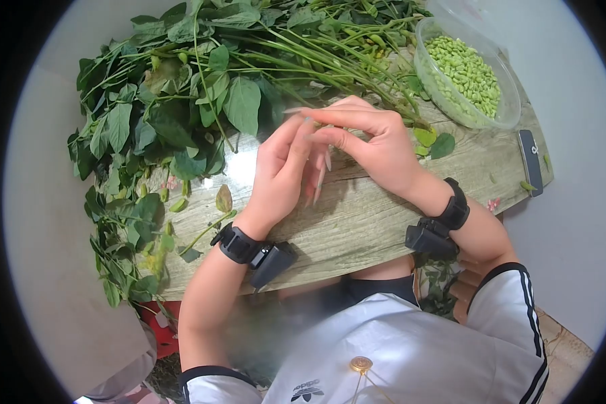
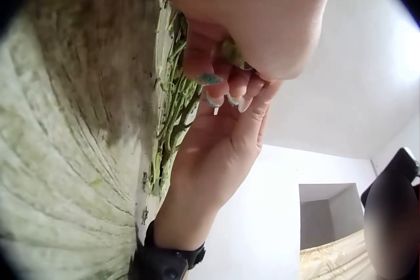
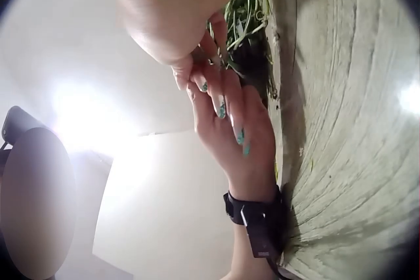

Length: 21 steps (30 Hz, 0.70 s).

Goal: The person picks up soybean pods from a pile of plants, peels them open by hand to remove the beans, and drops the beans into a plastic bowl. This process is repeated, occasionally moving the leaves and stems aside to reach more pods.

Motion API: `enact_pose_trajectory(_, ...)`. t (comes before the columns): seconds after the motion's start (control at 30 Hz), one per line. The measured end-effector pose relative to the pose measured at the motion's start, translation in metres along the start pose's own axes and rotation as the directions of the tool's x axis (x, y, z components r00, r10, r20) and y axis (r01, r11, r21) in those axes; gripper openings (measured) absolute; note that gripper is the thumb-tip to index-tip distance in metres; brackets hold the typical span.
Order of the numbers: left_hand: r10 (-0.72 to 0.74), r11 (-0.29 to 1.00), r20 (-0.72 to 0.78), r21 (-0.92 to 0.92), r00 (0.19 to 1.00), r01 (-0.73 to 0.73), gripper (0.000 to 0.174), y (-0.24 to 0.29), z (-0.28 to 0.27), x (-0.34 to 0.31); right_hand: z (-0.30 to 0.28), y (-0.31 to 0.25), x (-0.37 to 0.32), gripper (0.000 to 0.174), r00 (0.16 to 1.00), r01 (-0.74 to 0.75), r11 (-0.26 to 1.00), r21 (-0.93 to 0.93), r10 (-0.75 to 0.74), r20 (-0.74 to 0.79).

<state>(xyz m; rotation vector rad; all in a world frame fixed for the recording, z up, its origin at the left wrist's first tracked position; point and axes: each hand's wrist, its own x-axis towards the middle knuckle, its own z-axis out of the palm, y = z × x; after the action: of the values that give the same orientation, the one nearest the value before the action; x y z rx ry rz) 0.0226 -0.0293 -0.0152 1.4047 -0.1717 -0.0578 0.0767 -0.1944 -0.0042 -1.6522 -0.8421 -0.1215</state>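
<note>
Both hands meet over the wooden table (image 1: 283, 236), fingertips together. The left hand (image 1: 283, 165) curls its fingers round a green soybean pod (image 2: 231, 52), most of which is hidden by the palm and fingers. From the other side comes the right hand (image 1: 377, 138), its thumb and index finger pinching at the left fingertips, where a sliver of green shows between them. Long green-tipped nails (image 3: 222, 109) of the left hand point toward the right wrist camera. Just beyond the hands lies a heap of leafy soybean plants (image 1: 242, 104).
A clear plastic tub (image 1: 512, 111) of shelled green beans (image 1: 466, 74) stands at the back right. Near the right edge lies a phone (image 1: 530, 161). Loose pods (image 1: 178, 205) and leaves are scattered at the left. Each wrist wears a black camera strap (image 1: 239, 244).
</note>
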Motion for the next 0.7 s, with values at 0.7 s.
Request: enact_pose_trajectory(0.7, -0.022, 0.998, 0.06, 0.068, 0.998, 0.018, 0.038, 0.0, 0.001, 0.006, -0.13, -0.017, 0.027, 0.018, 0.889, -0.056, 0.391, -0.919, -0.4, -0.225)
